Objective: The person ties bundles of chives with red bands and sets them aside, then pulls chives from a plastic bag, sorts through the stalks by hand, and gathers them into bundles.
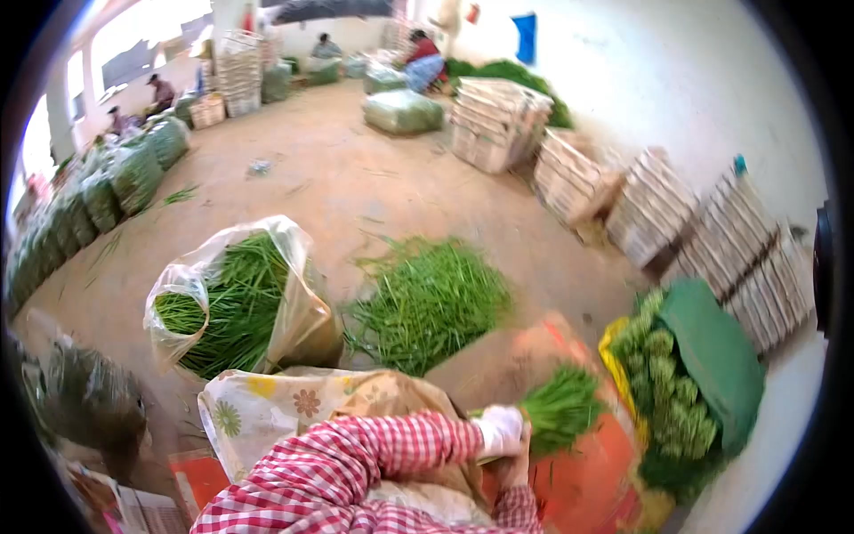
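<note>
A bunch of long, thin green stalks points to the right, its stem ends gathered at my hands. My left hand, in a white glove, is closed round the stems. Just below it, my bare right hand is pressed against the same bunch, its fingers partly hidden. A loose heap of green stalks lies on the floor ahead. Beside it stands an open clear plastic bag filled with similar stalks. A flowered cloth covers my lap.
An orange-red sheet lies under the bunch. At right, tied green bundles sit partly under a green cover. Crates line the right wall. Filled bags line the left side. Several people sit far back.
</note>
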Demonstrator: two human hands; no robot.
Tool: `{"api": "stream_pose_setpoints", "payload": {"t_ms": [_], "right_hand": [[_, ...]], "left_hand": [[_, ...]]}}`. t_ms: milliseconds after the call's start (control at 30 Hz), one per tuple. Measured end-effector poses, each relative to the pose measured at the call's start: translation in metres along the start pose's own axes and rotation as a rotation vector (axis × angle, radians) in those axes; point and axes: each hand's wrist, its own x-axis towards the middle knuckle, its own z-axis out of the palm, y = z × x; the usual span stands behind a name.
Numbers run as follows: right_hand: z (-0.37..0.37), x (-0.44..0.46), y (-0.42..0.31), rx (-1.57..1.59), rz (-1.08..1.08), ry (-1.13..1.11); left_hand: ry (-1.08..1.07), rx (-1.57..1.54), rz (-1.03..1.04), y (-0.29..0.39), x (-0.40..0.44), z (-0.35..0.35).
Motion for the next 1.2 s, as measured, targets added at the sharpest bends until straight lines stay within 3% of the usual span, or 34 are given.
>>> {"api": "stream_pose_setpoints", "payload": {"t_ms": [33, 67, 100, 133, 167, 233, 367, 433, 533, 667, 867, 967, 1033, 1100, 1200], "right_hand": [[0.012, -0.012, -0.002, -0.23, -0.159, -0.001], [-0.007, -0.006, -0.002, -0.071, 0.037, 0.163], [0.009, -0.015, -0.014, -0.094, -0.021, 0.212], [0.008, -0.027, -0.021, -0.055, -0.076, 0.192], [0.006, -0.034, -0.032, -0.015, -0.067, 0.237], [-0.035, -0.051, -0.046, 0.149, -0.035, 0.313], [-0.022, -0.111, -0.071, 0.212, -0.175, 0.314], [-0.055, -0.122, -0.074, 0.383, -0.253, 0.122], [-0.055, -0.111, -0.077, 0.54, -0.265, -0.253], [-0.039, -0.071, -0.078, 0.67, -0.071, -0.794], [0.005, -0.03, -0.073, 0.635, 0.196, -1.037], [0.036, -0.016, -0.077, 0.549, 0.273, -0.998], [0.056, -0.012, -0.076, 0.424, 0.355, -0.763], [0.104, -0.024, -0.08, 0.28, 0.292, -0.569], [0.115, -0.019, -0.062, 0.212, 0.298, -0.459]], "left_hand": [[-0.067, -0.157, 0.054, 0.018, -0.027, -0.036], [0.032, -0.295, 0.145, 0.004, -0.023, -0.02], [-0.089, -0.35, 0.09, 0.019, -0.043, -0.051], [-0.148, -0.286, 0.005, 0.009, -0.035, -0.031], [-0.117, -0.81, 0.077, 0.006, -0.053, -0.029], [-0.128, -1.185, 0.085, 0.014, -0.087, -0.045], [-0.32, -1.141, 0.001, -0.019, -0.12, -0.054], [-0.277, -1.22, -0.018, -0.026, -0.128, -0.038], [-0.184, -1.068, -0.111, -0.028, -0.126, -0.031], [-0.224, -1.033, -0.077, -0.022, -0.124, -0.028], [-0.136, -1.177, -0.054, -0.022, -0.126, -0.041], [-0.118, -1.214, -0.016, -0.021, -0.129, -0.051], [-0.108, -1.215, -0.029, -0.017, -0.137, -0.068], [-0.02, -1.315, 0.01, -0.023, -0.142, -0.08], [0.051, -1.24, 0.158, -0.036, -0.143, -0.106]]}}
